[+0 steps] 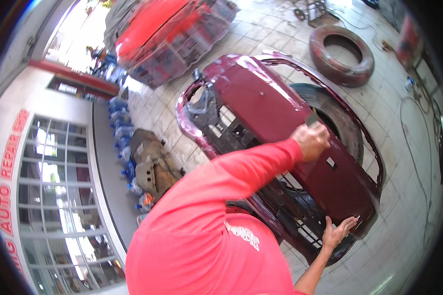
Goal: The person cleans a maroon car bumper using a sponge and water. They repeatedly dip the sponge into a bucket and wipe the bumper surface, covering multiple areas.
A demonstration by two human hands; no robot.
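Observation:
A maroon car bumper (261, 103) lies in front of me, propped partly over a dark tyre (353, 132) that shows through its opening. My left arm reaches across the bumper. My left hand (311, 141) is closed around a small flat grey-green piece (312, 119), held at the bumper's painted face; its exact kind is unclear. Lower down, near the bumper's closer end, my right hand (334, 233) rests with fingers spread on the maroon surface and holds nothing. Black plastic grille parts (236, 129) run along the bumper's left side.
Another tyre (325, 59), reddish with dust, lies on the tiled floor beyond the bumper. A plastic-wrapped red bundle (167, 44) stands at the far left. A brown metal part (155, 164) and several blue-capped bottles (120, 123) line the left wall. Hoses (408, 137) trail at the right.

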